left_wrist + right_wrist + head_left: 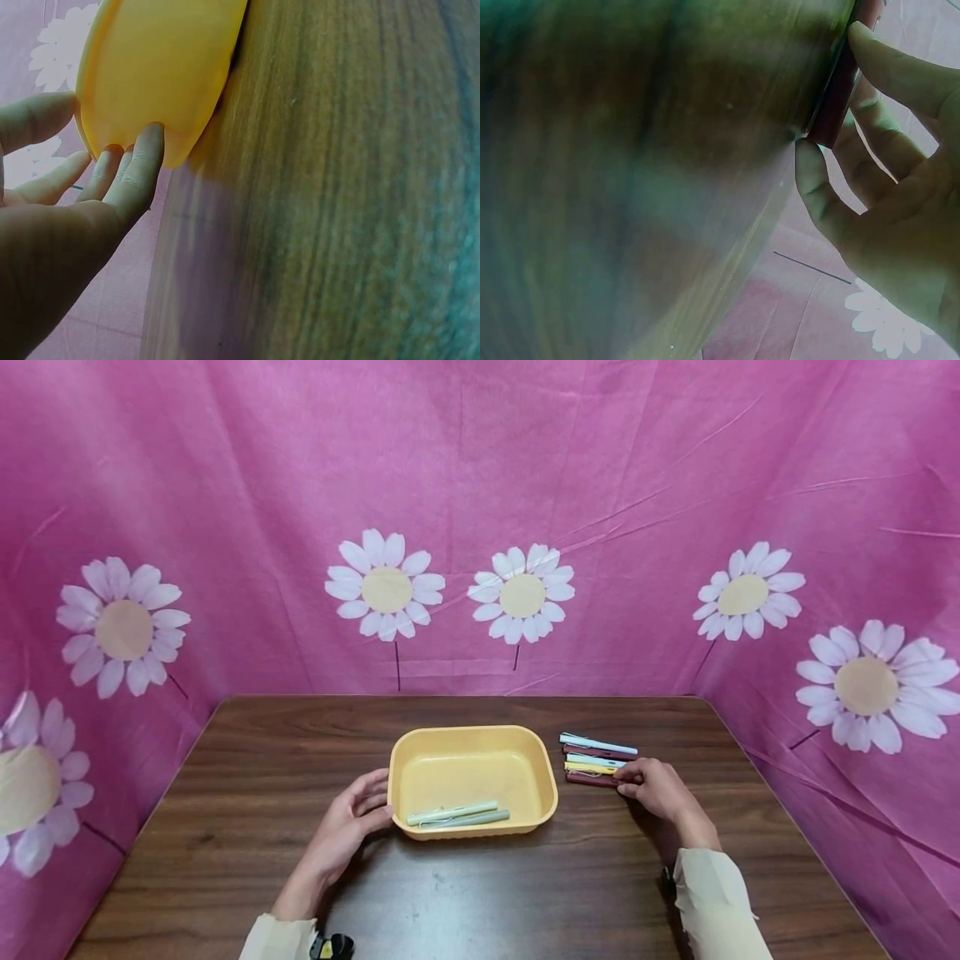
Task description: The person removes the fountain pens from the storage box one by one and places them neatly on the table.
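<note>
A yellow rectangular tray [472, 735] sits on the table with two pens inside along its near wall, a pale green pen [450, 812] and a grey-green pen [476, 818]. My left hand [352, 818] touches the tray's left side, its extended fingers [146, 150] on the outer wall in the left wrist view. Right of the tray, several capped pens lie side by side. My right hand [660, 789] is at their right ends and pinches the nearest one, a dark red pen [588, 778]. In the right wrist view, fingertips are at this dark red pen [834, 109].
In the row behind the dark red pen are a yellow pen [588, 768] and, farthest back, a light blue pen [596, 743]. The brown wooden table [285, 735] is enclosed by a pink curtain [480, 468] printed with daisies.
</note>
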Available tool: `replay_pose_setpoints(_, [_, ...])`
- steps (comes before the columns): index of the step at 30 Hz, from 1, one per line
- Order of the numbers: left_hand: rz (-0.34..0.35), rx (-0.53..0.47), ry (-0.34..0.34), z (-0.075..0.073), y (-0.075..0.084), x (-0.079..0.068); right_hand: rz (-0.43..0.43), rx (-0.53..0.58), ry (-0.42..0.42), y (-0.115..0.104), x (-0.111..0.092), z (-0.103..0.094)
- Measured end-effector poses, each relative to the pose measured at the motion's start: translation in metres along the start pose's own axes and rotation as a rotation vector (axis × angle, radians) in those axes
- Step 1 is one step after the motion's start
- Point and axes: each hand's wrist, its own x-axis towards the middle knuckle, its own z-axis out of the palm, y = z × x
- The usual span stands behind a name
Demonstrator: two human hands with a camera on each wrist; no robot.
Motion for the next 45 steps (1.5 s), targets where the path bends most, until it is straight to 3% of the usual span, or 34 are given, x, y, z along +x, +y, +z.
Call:
replay_pose_setpoints(18, [-0.004, 0.007, -0.003, 0.001, 0.003, 0.001, 0.085, 0.01, 0.069, -0.003, -0.002, -0.005])
replay_pose_setpoints(26, [0.009, 0.016, 0.02, -0.002, 0.006, -0.001, 0.056, 0.07, 0.163, -0.025, -0.004, -0.008])
replay_pose_setpoints(35, [0.002, 0.053, 0.025, -0.001, 0.003, 0.0, -0.051, 0.301, 0.24, -0.063, -0.002, 0.003])
replay_pose_setpoints(40, [-0.004, 0.065, 0.039, -0.001, 0.003, 0.0, -0.067, 0.476, 0.211, -0.082, -0.001, 0.009])
replay_pose_setpoints(45, [-0.005, 0.06, 0.03, 0.0, 0.005, 0.0, -0.092, 0.569, 0.187, -0.097, -0.002, 0.011])
